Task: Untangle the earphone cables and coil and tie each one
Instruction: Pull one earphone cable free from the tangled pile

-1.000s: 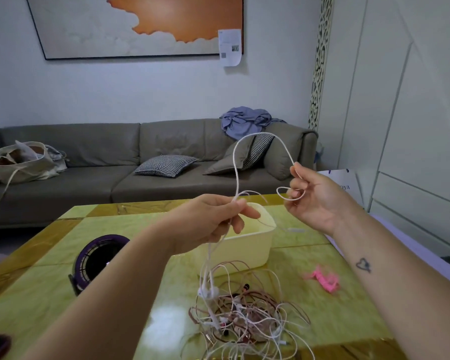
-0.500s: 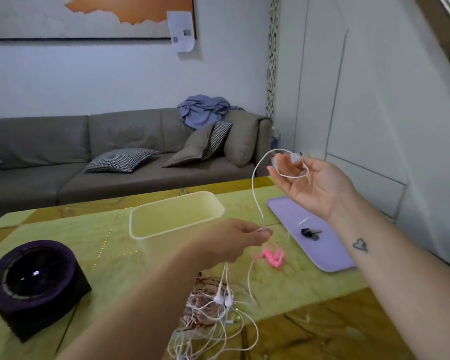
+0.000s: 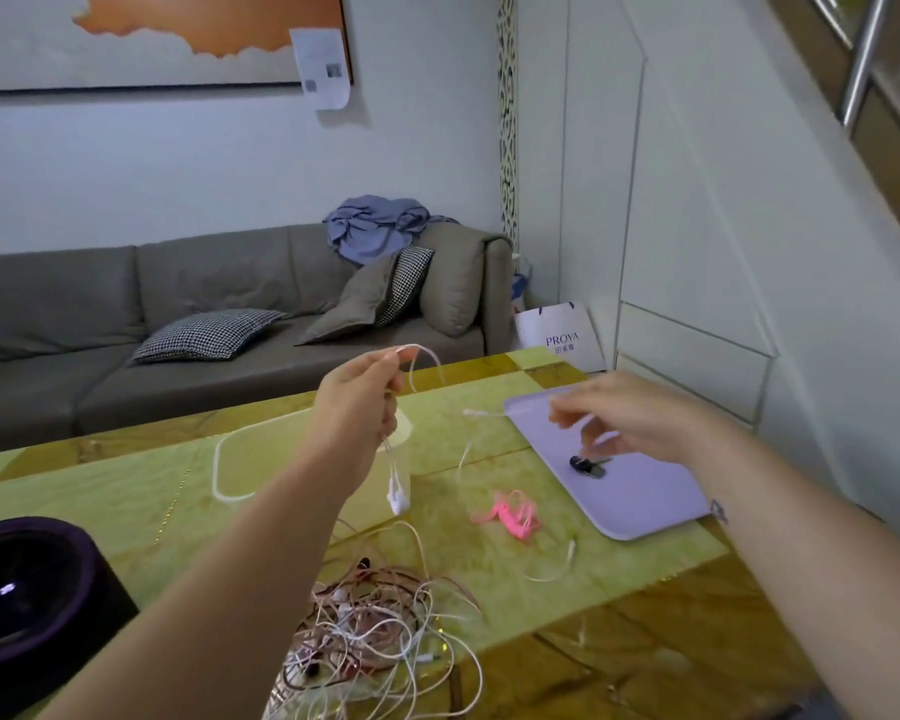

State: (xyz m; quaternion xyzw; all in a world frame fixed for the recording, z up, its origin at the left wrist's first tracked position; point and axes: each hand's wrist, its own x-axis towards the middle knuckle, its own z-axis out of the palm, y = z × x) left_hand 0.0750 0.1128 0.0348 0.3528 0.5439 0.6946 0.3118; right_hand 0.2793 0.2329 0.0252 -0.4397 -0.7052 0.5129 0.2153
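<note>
As I work on one white earphone cable (image 3: pixel 421 350) above the yellow-green table (image 3: pixel 152 501), my left hand (image 3: pixel 359 407) has its fingers (image 3: pixel 385 367) pinched together on a bend of it. The pair of earbuds (image 3: pixel 397 498) dangles straight below that grip. My right hand (image 3: pixel 640 423) is blurred over the lilac tray (image 3: pixel 661 506). A thin white strand runs to its curled fingertips, but I cannot tell whether they are clamped on it or merely brushing it. The tangled heap of white and copper-pink cables (image 3: pixel 375 631) lies well below and nearer to me than my left fingers. The pink ties (image 3: pixel 510 517) lie on the table below and between my two hands. By my reckoning this cable is free of the heap, or close to it, and not yet coiled. The risk is slack. If my right fingertips have no real hold, the loose end could drop back, and the hanging earbuds could swing into the heap and snag there. A hard pull would cinch any hidden crossing into a knot. Reaching down for a tie with no spare hand could also spill whatever coil I make.
</note>
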